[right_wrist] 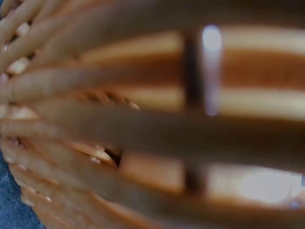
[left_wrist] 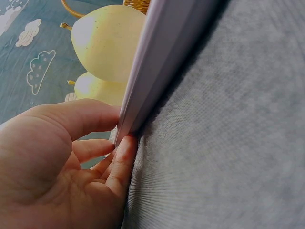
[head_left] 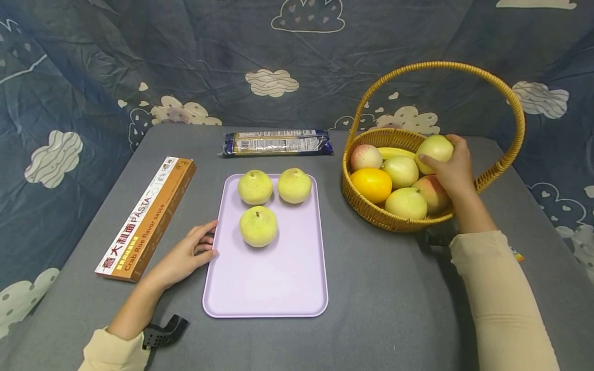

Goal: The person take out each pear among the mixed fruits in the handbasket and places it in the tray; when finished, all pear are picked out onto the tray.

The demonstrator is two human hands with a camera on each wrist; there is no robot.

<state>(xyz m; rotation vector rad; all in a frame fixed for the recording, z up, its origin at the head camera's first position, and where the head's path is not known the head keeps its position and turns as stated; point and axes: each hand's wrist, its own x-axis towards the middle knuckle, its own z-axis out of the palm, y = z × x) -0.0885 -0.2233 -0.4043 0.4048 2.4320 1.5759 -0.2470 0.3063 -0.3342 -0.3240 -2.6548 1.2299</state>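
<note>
A lilac tray (head_left: 278, 288) lies on the table, bearing three yellow-green pears, one of them the front pear (head_left: 258, 226). At the tray's left edge my left hand (head_left: 187, 252) pinches the rim; the left wrist view shows the thumb and fingertips against the rim (left_wrist: 147, 71). Over the right side of a wicker basket (head_left: 371, 219), my right hand (head_left: 457, 165) grips a pale green pear (head_left: 436, 153) between thumb and fingers. Below it are more pears, such as one (head_left: 406, 203), an orange fruit (head_left: 371, 185) and a reddish peach (head_left: 431, 191). Only blurred wicker (right_wrist: 143, 129) fills the right wrist view.
Left of the tray lies a long pasta box (head_left: 146, 219). A blue plastic-wrapped packet (head_left: 278, 142) lies behind the tray. The basket's tall handle (head_left: 436, 64) arches over the fruit, and a cloud-patterned cloth (head_left: 209, 62) hangs behind the table.
</note>
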